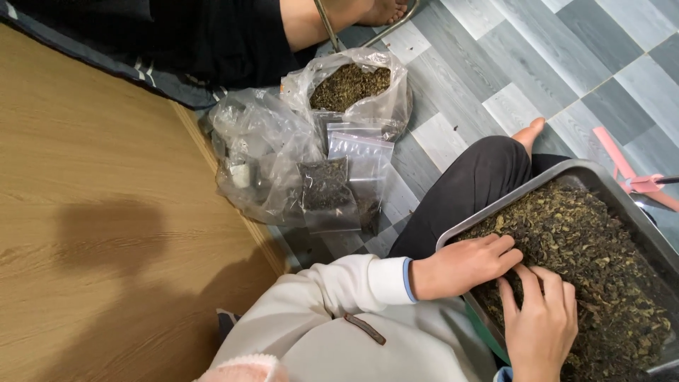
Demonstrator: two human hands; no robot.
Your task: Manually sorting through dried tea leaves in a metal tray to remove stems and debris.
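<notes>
Resting across the person's lap, the metal tray [593,172] runs with its long axis from the upper middle of the view down toward the lower right corner, its near rounded corner pointing at the raised knee. It is heaped with dried dark green leaves [601,262].

The left hand [463,265] lies on the leaves at the tray's near rim, fingers curled loosely into the pile; whether it pinches any leaves cannot be told. The right hand [541,322] sits just beside it, fingers spread and pressed into the heap, fingertips nearly touching those of the left.

Well apart on the grey tiled floor [523,64] stands an open clear plastic bag of leaves [350,86], with small zip bags [359,152] leaning before it, one small filled bag [327,191] and a crumpled clear bag [258,152]. A wooden board [92,212] fills the left side. Another person's bare leg [318,21] shows at the top, and a pink tool [629,173] lies beyond the tray.
</notes>
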